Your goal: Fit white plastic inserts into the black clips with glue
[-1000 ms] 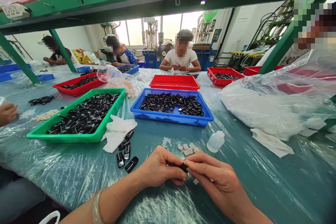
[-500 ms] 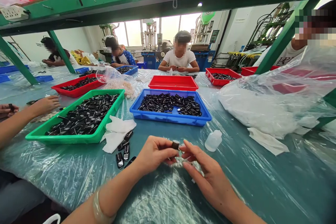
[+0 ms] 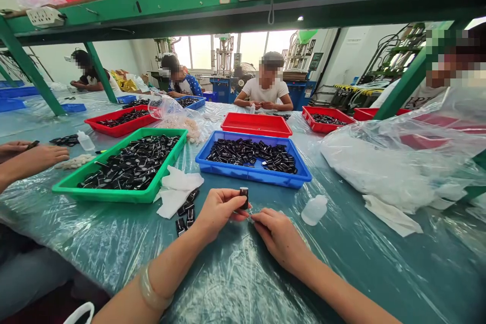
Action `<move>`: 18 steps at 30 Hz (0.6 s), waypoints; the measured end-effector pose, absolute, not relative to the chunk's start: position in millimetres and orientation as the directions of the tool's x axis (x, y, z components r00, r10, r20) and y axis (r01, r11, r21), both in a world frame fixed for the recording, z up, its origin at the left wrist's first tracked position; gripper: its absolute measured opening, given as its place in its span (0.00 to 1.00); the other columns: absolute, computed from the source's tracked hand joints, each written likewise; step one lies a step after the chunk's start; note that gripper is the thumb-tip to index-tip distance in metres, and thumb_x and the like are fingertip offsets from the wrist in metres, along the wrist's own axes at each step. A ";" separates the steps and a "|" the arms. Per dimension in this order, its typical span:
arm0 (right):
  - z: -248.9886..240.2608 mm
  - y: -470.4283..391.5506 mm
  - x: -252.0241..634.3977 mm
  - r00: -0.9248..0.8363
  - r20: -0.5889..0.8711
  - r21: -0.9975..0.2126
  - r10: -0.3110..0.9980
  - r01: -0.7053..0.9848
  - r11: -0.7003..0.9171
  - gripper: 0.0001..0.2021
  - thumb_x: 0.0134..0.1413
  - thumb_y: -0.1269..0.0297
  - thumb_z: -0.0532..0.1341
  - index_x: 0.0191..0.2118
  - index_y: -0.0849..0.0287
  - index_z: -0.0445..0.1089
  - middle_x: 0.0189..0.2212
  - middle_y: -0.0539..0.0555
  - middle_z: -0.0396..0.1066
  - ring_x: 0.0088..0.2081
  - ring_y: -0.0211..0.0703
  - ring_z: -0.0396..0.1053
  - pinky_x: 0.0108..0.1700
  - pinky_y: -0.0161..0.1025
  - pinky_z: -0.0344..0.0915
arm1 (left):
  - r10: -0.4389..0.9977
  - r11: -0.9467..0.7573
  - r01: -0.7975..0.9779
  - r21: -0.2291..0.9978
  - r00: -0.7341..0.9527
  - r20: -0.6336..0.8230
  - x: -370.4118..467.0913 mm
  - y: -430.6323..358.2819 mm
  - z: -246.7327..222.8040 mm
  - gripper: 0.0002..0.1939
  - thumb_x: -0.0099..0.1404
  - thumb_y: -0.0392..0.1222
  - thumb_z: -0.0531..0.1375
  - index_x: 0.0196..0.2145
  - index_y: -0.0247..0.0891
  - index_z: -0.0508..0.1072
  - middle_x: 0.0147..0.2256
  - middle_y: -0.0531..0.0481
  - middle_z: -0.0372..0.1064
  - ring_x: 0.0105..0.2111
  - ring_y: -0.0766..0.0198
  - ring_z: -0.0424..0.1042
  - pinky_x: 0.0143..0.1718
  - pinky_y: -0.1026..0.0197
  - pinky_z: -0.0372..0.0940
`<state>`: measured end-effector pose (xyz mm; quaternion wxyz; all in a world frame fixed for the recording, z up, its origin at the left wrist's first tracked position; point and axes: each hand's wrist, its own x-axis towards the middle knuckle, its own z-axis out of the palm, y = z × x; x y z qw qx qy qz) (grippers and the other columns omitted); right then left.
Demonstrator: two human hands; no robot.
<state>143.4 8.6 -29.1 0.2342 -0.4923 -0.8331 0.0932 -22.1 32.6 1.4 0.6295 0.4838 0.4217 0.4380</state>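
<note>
Between the thumb and fingers of my left hand [image 3: 220, 212] is a small black glossy piece [image 3: 244, 197], held upright with a pale top end. My right hand [image 3: 281, 238] is just to the right and lower, its thumb and fingertips pinched together close to the left fingers; whatever the pinch holds is too small to make out. Several similar black pieces [image 3: 186, 220] lie on the table left of my left hand, beside a crumpled white cloth [image 3: 178, 187]. A translucent white bottle [image 3: 314, 210] stands to the right of my right hand.
Ahead is a blue tray [image 3: 250, 177] of black pieces; a green tray [image 3: 110, 195] of them sits left. Red trays [image 3: 256, 129] stand behind. A large plastic bag [image 3: 391, 162] lies right. A green shelf beam [image 3: 182, 7] crosses above. Co-workers sit around; one's hands [image 3: 38, 159] are at left.
My left hand has turned the black piece upright. My right fingers have closed from spread to a pinch and dropped lower. The view has shifted slightly; the neighbour's hand has drawn back left.
</note>
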 end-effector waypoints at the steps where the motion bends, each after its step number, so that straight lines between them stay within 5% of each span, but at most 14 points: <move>1: -29.2 11.7 140.6 -0.405 0.284 -0.374 0.869 0.788 0.489 0.12 0.58 0.73 0.50 0.33 0.58 0.71 0.28 0.53 0.70 0.31 0.42 0.69 0.33 0.38 0.62 | 0.956 0.157 -0.155 0.975 0.270 -0.112 -21.9 32.4 1.0 0.15 0.50 0.47 0.65 0.28 0.30 0.76 0.28 0.44 0.73 0.24 0.68 0.70 0.24 0.68 0.65; 8: -34.9 18.5 125.3 -0.354 0.275 -0.361 0.894 0.824 0.437 0.10 0.57 0.71 0.51 0.30 0.59 0.68 0.29 0.55 0.69 0.31 0.46 0.68 0.33 0.39 0.59 | 0.930 0.216 -0.205 0.955 0.342 -0.137 -18.8 32.0 -4.2 0.15 0.49 0.47 0.65 0.25 0.29 0.75 0.24 0.45 0.72 0.22 0.67 0.70 0.23 0.68 0.64; 18: -13.6 -9.4 167.2 -0.204 0.322 -0.588 0.925 0.722 0.364 0.10 0.57 0.64 0.52 0.28 0.58 0.66 0.23 0.50 0.71 0.25 0.39 0.68 0.27 0.34 0.64 | 0.855 0.318 -0.207 0.925 0.485 -0.185 -12.9 23.4 -4.6 0.13 0.49 0.43 0.63 0.28 0.28 0.77 0.27 0.42 0.74 0.22 0.66 0.71 0.22 0.67 0.65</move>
